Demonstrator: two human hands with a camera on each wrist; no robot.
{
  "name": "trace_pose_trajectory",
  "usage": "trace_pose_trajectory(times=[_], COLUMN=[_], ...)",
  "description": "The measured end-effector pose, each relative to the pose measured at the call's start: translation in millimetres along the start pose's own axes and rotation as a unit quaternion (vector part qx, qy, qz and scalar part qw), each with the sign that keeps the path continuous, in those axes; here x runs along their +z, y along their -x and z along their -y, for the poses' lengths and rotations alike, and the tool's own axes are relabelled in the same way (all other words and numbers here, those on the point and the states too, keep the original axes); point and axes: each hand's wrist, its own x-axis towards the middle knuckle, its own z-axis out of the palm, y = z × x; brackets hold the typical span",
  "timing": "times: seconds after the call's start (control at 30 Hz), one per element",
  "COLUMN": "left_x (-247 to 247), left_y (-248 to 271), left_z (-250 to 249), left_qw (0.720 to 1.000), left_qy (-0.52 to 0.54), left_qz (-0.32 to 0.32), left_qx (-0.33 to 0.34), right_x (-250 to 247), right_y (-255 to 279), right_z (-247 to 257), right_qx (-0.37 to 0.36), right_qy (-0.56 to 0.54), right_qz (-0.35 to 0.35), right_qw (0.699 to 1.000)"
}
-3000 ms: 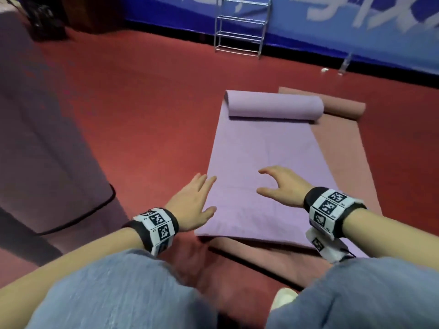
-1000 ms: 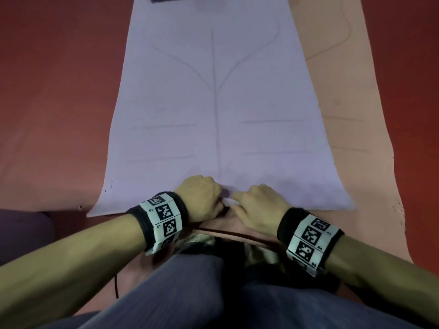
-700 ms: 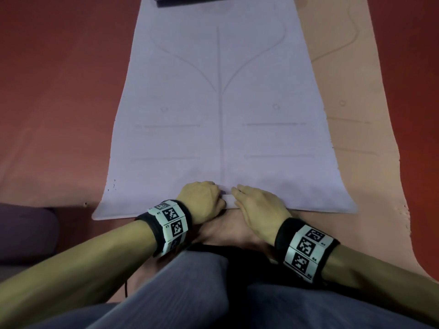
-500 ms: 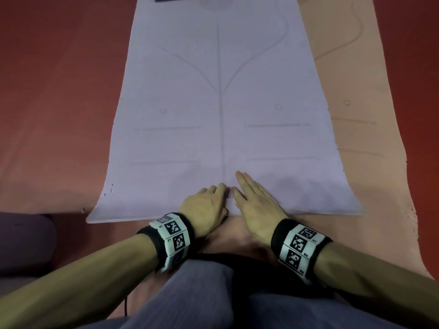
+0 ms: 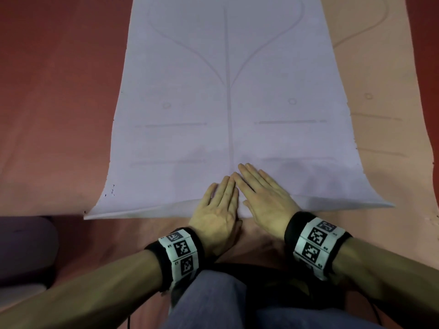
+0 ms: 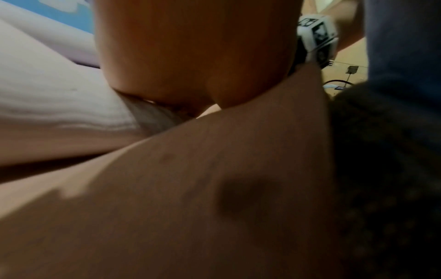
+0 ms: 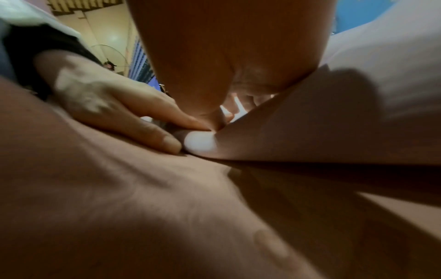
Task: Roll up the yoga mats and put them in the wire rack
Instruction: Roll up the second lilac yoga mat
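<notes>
A lavender yoga mat lies unrolled on top of a pink yoga mat, running away from me. Its near edge is turned over into a narrow fold. My left hand and right hand lie side by side on the middle of that edge, fingers straight, pressing down. In the right wrist view the right palm bears on the lavender mat, and the left hand lies beside the small curled edge. The left wrist view shows the left palm on the mat. The wire rack is out of view.
Red floor lies on both sides of the mats. A dark purple padded object sits at my left. My knees in blue-grey trousers are just behind my hands, on the pink mat's near end.
A second ago both hands had curled fingers pinching the lavender mat's near edge. The fingers have since straightened and slid forward, flat onto the folded edge.
</notes>
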Motion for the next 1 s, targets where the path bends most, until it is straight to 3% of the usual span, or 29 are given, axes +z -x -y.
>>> trace_pose_trajectory(times=[0.1,0.17,0.3,0.43,0.63,0.73,0.87,1.0], left_x=[1,1,-2,-10,-25,-31,-39,-44], left_y=[-2,-2,-4,-4,15,20,17,8], left_z=[2,2,0,-5,-16,-16,-13,-9], left_qw=[1.0,1.0,0.999,0.994,0.981,0.987,0.996,0.995], left_qy=[0.019,0.017,-0.002,-0.068,-0.106,-0.08,-0.011,0.005], left_qz=[0.006,-0.002,0.023,0.052,0.091,0.089,0.069,0.085], left_qx=[-0.006,-0.009,0.027,0.062,0.131,0.108,0.063,0.055], right_x=[6,4,-13,-16,-27,-24,-26,-22], right_y=[4,8,16,24,43,50,48,44], right_z=[9,13,23,33,43,45,42,42], right_qx=[-0.002,-0.01,-0.019,-0.042,-0.049,-0.043,-0.005,-0.022], right_qy=[0.01,0.017,0.045,0.111,0.107,0.062,0.094,0.056], right_qz=[-0.065,-0.064,0.062,0.092,0.16,0.116,0.024,0.095], right_qw=[0.998,0.998,0.997,0.989,0.98,0.99,0.995,0.994])
